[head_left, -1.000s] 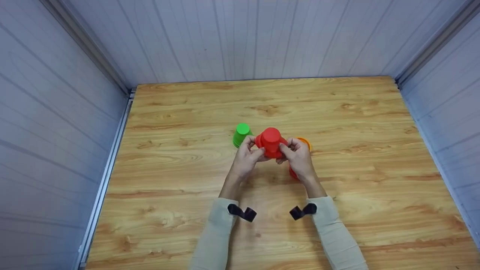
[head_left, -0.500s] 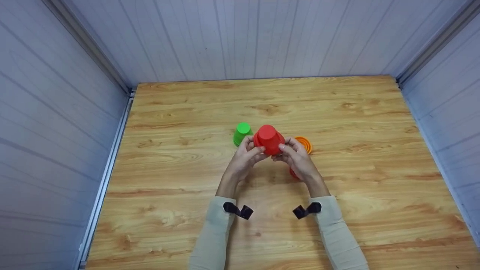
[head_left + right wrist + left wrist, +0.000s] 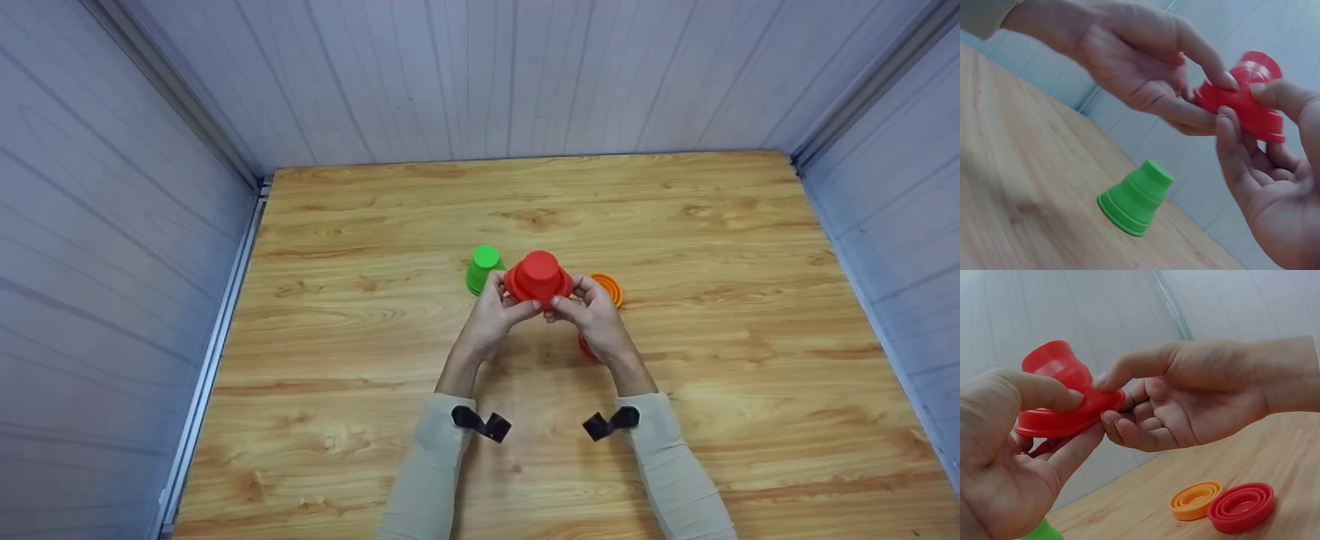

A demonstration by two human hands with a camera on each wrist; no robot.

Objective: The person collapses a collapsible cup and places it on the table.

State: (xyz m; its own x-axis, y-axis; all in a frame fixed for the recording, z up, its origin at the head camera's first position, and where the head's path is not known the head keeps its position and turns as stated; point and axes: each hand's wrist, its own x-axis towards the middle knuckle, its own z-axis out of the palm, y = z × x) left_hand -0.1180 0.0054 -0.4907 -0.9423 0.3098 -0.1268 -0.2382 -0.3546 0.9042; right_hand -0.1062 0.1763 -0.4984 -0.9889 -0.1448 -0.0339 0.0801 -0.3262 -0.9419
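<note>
Between both hands, above the table, is a red collapsible cup (image 3: 539,276), upside down with its narrow end up. Its side is partly folded and pushed out of round, seen close in the left wrist view. My left hand (image 3: 487,319) grips the rim from the left, thumb pressing the near wall and fingers underneath. From the other side my right hand (image 3: 598,321) holds it the same way, its thumb close to the left thumb. A green collapsible cup (image 3: 1137,197) stands extended and upside down on the table, just beyond the left hand.
An orange collapsed cup (image 3: 1195,499) and a red collapsed cup (image 3: 1240,507) lie side by side on the wooden table (image 3: 360,330), by the right hand. In the head view the right hand partly covers them. Pale panel walls (image 3: 480,82) enclose the table's back and sides.
The thumbs have moved closer together on the red cup's near wall, and the cup has tilted slightly in the hands. Its lower part looks wider and more folded. The other cups have not moved.
</note>
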